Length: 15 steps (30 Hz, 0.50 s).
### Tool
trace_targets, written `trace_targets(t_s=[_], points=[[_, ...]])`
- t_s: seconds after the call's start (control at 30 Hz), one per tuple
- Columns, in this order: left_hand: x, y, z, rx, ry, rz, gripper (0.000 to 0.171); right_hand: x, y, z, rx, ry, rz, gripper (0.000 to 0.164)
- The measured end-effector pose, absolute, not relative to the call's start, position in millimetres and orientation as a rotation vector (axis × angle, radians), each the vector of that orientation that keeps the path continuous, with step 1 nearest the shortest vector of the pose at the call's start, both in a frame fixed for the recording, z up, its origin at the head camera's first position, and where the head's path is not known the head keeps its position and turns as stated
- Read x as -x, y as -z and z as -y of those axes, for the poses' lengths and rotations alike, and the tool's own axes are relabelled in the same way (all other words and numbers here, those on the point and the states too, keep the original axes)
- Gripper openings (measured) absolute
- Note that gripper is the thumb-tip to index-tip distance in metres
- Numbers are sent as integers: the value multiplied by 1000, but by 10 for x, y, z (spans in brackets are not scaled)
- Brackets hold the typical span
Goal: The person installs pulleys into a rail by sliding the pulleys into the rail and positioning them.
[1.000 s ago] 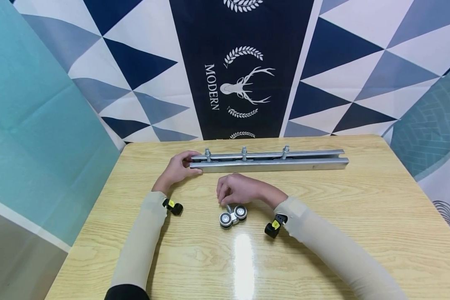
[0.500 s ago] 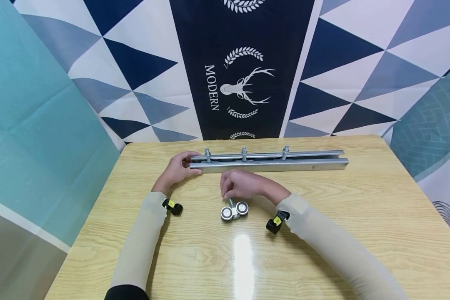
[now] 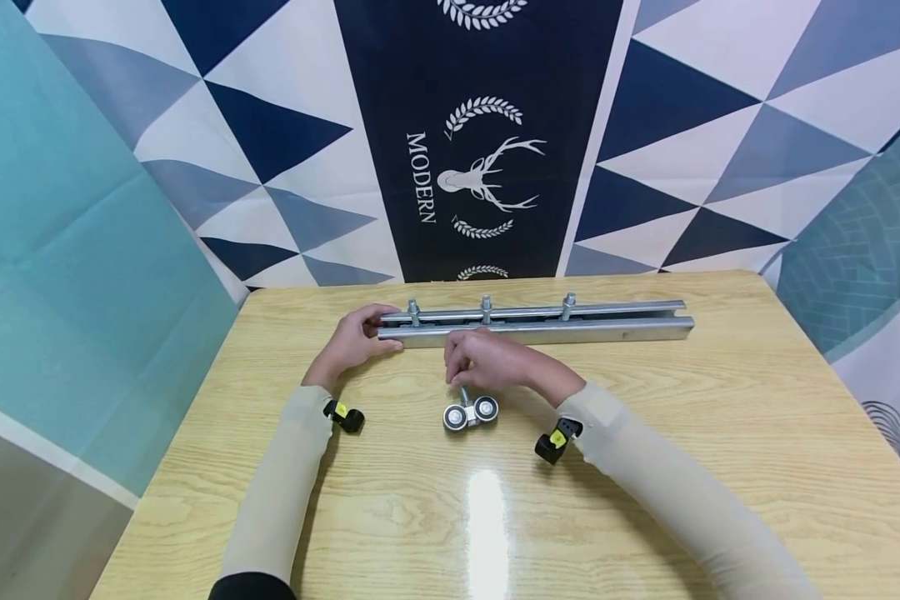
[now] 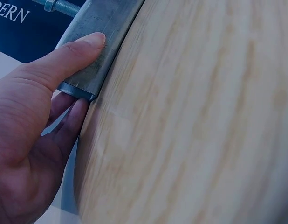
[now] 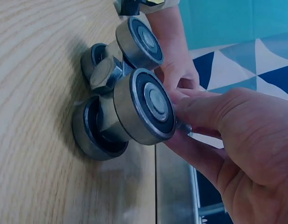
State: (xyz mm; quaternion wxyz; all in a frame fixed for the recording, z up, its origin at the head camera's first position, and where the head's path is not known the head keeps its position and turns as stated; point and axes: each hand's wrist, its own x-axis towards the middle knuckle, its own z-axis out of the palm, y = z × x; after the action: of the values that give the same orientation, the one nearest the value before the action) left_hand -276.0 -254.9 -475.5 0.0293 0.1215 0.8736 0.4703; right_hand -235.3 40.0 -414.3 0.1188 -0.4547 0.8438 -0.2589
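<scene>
A metal channel rail [image 3: 607,333] lies across the back of the table, slot upward. My left hand [image 3: 352,340] grips its left end; in the left wrist view the thumb [image 4: 90,44] lies along the front face and the other fingers curl behind the end. In front of the rail, a roller trolley [image 3: 470,414] has its wheels toward me. My right hand [image 3: 487,360] pinches its threaded bolt, mostly hidden by the fingers. The right wrist view shows several bearing wheels [image 5: 155,102] and a hex bolt head [image 5: 106,73] close over the wood.
Three upright bolts, left [image 3: 413,312], middle [image 3: 486,310] and right [image 3: 567,307], stick up from the rail's slot. The wooden table [image 3: 390,500] ends behind the rail at a patterned cloth backdrop [image 3: 300,150].
My right hand has moved a short way toward the rail with the roller trolley, which now sits nearer to it. The left hand stays on the rail's end.
</scene>
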Motion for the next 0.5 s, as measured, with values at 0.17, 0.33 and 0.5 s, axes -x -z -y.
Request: trace_targets(t_s=[0.17,0.33,0.5], points=[[2757,4763,2545,-381,-1452,-2697,59,2326,4134,-413,1348,762,-2468,5],[2760,4766,2544,-381,-1453,-2699,59,2288,4109,-432,1379,730,-2474,5],[2767,4765,2547,-374,-1455,-2693,60,2260,4094,-464,1439,744,-2449,4]])
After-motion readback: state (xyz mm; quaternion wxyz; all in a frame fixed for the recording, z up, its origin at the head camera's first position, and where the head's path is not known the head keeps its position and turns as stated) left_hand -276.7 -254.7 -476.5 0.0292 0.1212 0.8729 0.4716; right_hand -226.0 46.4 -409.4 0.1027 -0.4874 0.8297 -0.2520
